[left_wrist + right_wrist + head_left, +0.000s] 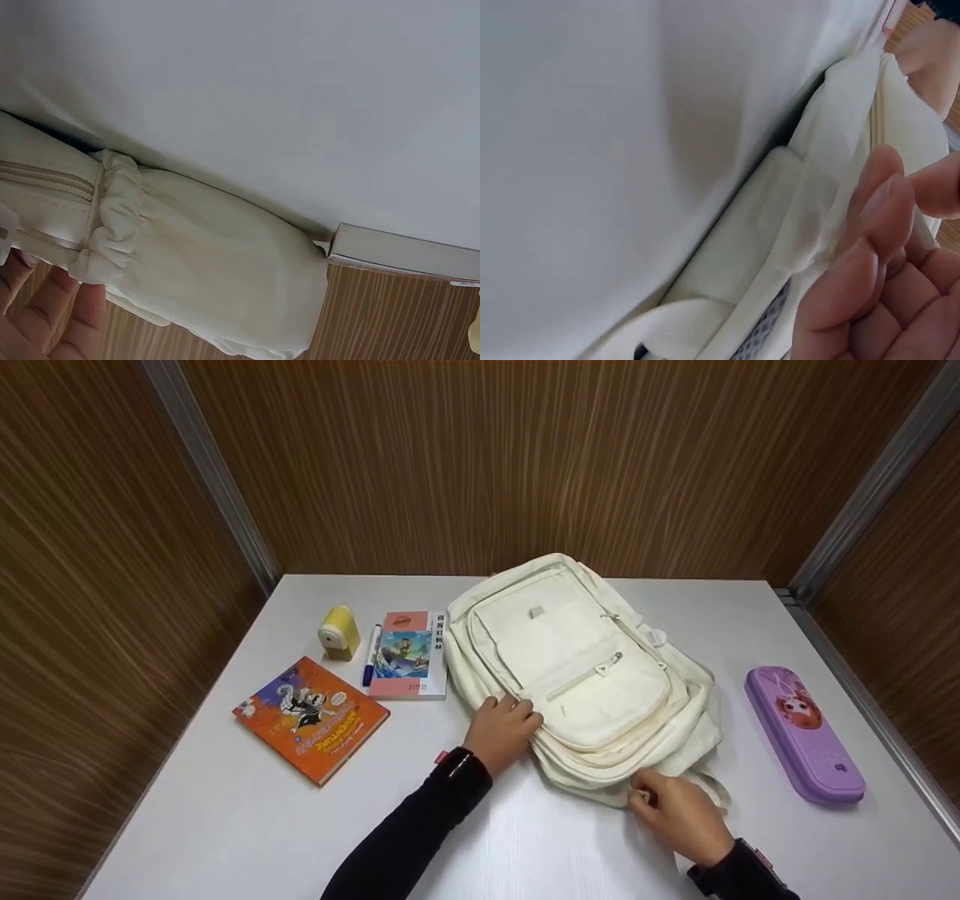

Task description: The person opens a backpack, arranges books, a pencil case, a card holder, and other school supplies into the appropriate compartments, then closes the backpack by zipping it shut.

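Observation:
A cream backpack (577,675) lies flat in the middle of the white table (225,825), front pocket up. My left hand (504,731) sits at its near left side, fingers curled onto the bag's edge. In the left wrist view my fingers (45,315) lie against the backpack (210,262) beside a zipper seam and a gathered elastic pocket. My right hand (675,810) is at the bag's near bottom edge. The right wrist view shows my right-hand fingers (877,262) curled, pinching a fold of the backpack (810,195) fabric by a strap.
Left of the bag lie an orange book (311,718), a pink book (409,656), a blue marker (370,655) and a yellow sharpener (340,632). A purple pencil case (806,735) lies to the right. Wooden walls enclose the table on three sides.

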`<action>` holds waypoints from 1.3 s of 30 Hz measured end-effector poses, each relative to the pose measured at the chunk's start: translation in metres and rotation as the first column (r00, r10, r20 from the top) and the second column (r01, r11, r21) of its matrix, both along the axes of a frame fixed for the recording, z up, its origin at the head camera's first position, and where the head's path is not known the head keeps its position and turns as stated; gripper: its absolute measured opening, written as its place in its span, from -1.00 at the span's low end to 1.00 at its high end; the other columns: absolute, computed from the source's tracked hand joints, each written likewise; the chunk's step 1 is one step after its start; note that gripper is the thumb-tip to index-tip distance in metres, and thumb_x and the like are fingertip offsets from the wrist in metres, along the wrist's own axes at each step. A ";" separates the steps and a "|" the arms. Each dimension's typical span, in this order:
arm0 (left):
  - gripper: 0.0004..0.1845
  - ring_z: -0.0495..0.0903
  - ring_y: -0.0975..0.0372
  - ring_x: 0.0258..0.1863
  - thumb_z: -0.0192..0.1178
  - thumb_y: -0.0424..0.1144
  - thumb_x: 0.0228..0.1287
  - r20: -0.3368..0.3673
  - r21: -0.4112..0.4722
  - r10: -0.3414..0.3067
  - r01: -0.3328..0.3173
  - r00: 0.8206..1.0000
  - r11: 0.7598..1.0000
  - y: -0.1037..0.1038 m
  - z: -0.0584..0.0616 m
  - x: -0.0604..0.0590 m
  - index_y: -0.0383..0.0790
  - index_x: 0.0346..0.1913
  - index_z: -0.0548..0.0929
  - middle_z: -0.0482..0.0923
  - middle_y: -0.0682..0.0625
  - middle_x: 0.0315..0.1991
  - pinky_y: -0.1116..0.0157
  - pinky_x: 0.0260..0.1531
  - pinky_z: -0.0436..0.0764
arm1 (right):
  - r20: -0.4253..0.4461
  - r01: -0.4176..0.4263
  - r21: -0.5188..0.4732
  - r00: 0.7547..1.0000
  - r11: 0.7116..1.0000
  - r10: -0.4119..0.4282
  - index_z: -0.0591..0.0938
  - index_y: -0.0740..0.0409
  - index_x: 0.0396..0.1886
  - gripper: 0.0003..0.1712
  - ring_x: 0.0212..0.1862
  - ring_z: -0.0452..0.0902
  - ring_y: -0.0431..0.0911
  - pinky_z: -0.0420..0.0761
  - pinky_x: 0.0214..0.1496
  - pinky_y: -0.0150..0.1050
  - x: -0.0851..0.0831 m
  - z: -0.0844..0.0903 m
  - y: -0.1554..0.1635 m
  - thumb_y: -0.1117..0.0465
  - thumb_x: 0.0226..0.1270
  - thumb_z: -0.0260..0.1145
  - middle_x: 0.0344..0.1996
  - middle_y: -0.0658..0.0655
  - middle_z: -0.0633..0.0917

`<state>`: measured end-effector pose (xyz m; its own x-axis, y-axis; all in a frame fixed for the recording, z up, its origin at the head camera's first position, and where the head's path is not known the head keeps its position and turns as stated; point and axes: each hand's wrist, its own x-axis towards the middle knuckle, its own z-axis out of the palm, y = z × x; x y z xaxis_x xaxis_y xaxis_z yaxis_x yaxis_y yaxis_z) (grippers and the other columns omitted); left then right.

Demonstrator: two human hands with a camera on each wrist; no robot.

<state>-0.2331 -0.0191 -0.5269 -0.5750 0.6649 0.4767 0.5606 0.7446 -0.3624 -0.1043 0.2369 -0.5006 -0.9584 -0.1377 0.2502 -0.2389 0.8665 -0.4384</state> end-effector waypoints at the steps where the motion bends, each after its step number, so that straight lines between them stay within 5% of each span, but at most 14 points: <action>1: -0.89 0.57 0.26 -0.19 0.04 -0.17 0.31 -0.008 0.005 0.005 -0.005 1.000 1.000 0.001 -0.001 0.000 0.11 -0.22 0.57 0.54 0.20 -0.24 0.30 -0.25 0.54 | 0.002 0.000 -0.004 1.000 1.000 0.000 0.51 -0.12 -0.59 -0.73 -0.64 0.24 -0.38 0.27 -0.55 -0.42 0.002 0.000 -0.002 0.36 0.06 0.32 -0.71 -0.24 0.47; 7: -0.94 0.55 0.27 -0.19 0.12 -0.13 0.26 -0.004 0.005 0.045 -0.045 0.999 0.999 0.006 0.001 0.004 0.11 -0.24 0.56 0.52 0.19 -0.25 0.29 -0.27 0.52 | -0.056 -0.057 0.020 0.997 0.998 0.058 0.47 -0.13 -0.61 -0.71 -0.64 0.20 -0.41 0.23 -0.55 -0.43 0.009 -0.003 -0.020 0.35 0.03 0.34 -0.73 -0.28 0.38; 16: -0.90 0.56 0.27 -0.15 0.15 -0.10 0.24 0.030 -0.003 0.097 -0.097 0.995 0.995 0.018 0.007 0.009 0.12 -0.19 0.56 0.53 0.18 -0.21 0.27 -0.25 0.54 | -0.017 -0.189 0.051 0.982 0.981 0.190 0.48 -0.13 -0.62 -0.74 -0.64 0.19 -0.42 0.22 -0.56 -0.46 0.003 -0.002 -0.052 0.28 0.12 0.30 -0.74 -0.28 0.36; 28: -0.91 0.53 0.23 -0.19 0.16 -0.08 0.22 0.033 0.052 0.151 -0.153 0.988 0.987 0.037 0.006 0.023 0.08 -0.24 0.54 0.51 0.14 -0.26 0.23 -0.24 0.46 | 0.048 -0.165 -0.031 0.985 0.986 0.166 0.53 -0.07 -0.59 -0.78 -0.68 0.25 -0.43 0.28 -0.57 -0.46 -0.014 0.007 -0.052 0.31 0.15 0.29 -0.75 -0.23 0.47; 34: -0.69 0.53 0.22 -0.06 0.29 0.04 0.09 0.088 0.002 0.125 -0.125 0.988 0.992 0.024 0.013 0.020 0.08 -0.12 0.53 0.51 0.14 -0.14 0.14 -0.01 0.50 | 0.096 -0.170 -0.073 0.980 0.983 0.177 0.53 -0.07 -0.56 -0.78 -0.66 0.32 -0.44 0.35 -0.56 -0.46 -0.015 0.005 -0.042 0.32 0.19 0.27 -0.72 -0.22 0.53; 39: -0.42 0.44 0.11 0.23 0.39 0.15 -0.02 0.192 -0.100 0.168 -0.151 0.967 0.984 0.003 0.024 0.006 0.06 0.07 0.49 0.50 0.10 0.10 -0.01 0.29 0.40 | 0.135 -0.151 -0.081 0.978 0.985 0.161 0.54 -0.09 -0.55 -0.79 -0.66 0.32 -0.43 0.37 -0.56 -0.46 -0.013 0.003 -0.035 0.29 0.22 0.26 -0.70 -0.24 0.52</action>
<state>-0.2268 -0.0160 -0.5031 -0.7540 0.5899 0.2889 0.5044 0.8018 -0.3206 -0.1175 0.2019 -0.4972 -0.9528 -0.2749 0.1291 -0.3004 0.7897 -0.5350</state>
